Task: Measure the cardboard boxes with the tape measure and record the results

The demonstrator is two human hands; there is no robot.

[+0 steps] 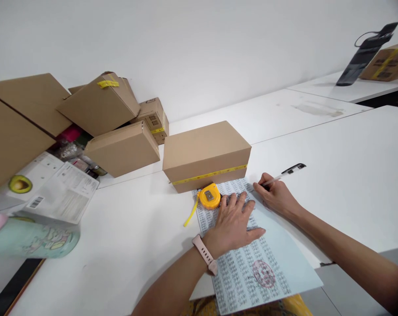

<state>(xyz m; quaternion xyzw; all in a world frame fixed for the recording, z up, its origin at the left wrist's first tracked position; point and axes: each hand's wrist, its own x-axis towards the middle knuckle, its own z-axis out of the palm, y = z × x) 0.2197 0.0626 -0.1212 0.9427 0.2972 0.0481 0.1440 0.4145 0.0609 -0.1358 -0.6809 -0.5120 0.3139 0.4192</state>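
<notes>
My left hand [234, 220] lies flat on a printed sheet of paper [284, 259], its fingers spread, with a pale watch strap on the wrist. The sheet bears rows of small characters and a round red stamp, and its lower end hangs past the table edge. My right hand [275, 195] is closed on a pen [289, 170], whose tip meets the sheet near its upper right part; the exact tip is partly hidden. Just beyond my left fingertips sits a yellow tape measure [209, 196] with a short length of tape out. Behind it stands a closed cardboard box [207, 142] with a yellow strip along its front.
Several cardboard boxes [100, 105] are piled at the left. A white printed carton [67, 193] and a mint bottle [47, 241] are at the near left. Far right, a dark bottle [361, 57] stands beside a taped box [386, 63]. A wall closes off the white table [136, 237].
</notes>
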